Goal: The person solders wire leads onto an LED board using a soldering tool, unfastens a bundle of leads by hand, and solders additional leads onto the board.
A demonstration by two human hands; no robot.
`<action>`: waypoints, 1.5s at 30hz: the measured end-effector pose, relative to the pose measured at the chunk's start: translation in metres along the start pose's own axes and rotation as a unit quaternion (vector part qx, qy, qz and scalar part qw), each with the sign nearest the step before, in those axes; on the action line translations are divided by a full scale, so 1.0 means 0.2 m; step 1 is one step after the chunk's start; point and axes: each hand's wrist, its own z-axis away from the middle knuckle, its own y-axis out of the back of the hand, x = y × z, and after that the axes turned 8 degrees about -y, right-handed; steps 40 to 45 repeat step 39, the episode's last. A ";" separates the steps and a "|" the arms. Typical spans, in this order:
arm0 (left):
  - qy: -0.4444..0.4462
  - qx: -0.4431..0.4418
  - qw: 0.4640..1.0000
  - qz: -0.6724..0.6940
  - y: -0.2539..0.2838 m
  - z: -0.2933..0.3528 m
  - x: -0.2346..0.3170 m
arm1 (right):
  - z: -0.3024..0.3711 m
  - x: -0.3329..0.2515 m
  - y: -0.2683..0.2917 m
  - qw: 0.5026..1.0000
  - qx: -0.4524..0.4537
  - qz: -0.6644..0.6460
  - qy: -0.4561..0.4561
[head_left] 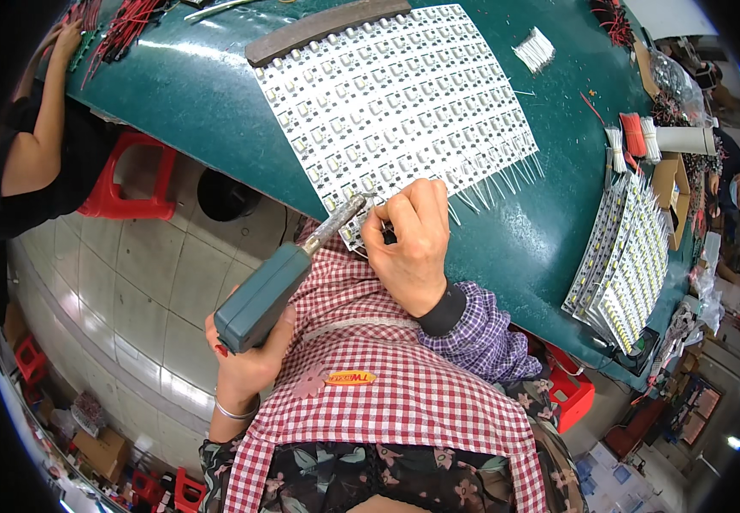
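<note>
Head view only. Left hand (246, 363) low in frame, fingers wrapped tight round the grey-green grip of a soldering gun (278, 286); its metal barrel runs up-right, tip at the near edge of the LED panel (396, 98). Right hand (408, 244) rests on that same near edge, fingers pressed together in a pinch on something small at the tip, prob. a thin wire lead, too small to tell for sure.

Panel: big white sheet of small square boards w/ LEDs, lying flat on the green table (199, 85), a dark bar (327, 27) across its far edge. White wire leads (507, 175) stick out along its right side, at the near end.

Handling, my read: panel is light, thin, likely scored, so it'd flex or snap if lifted by a corner; better to support it flat or take it by two edges, off the solder joints. Leads are soft, bend easily. Gun is stiff, front end hot; grip only.

Around: stack of LED strips (622, 274) at right, bundles of white wires (534, 50) far right, red wires (126, 26) top left. Another person's arm (45, 128) at the table, left. Red stool (135, 175) below it.
</note>
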 end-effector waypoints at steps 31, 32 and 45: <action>0.043 0.200 0.968 0.143 -0.01 -0.05 0.01 | 0.10 -0.03 0.06 0.990 -0.109 0.018 0.091; 0.037 0.193 0.969 0.150 0.00 -0.07 0.02 | 0.11 -0.02 0.08 0.988 -0.118 0.004 0.099; -0.087 0.152 0.985 -0.003 0.24 -0.21 0.04 | 0.12 0.03 0.27 0.980 -0.172 -0.084 0.051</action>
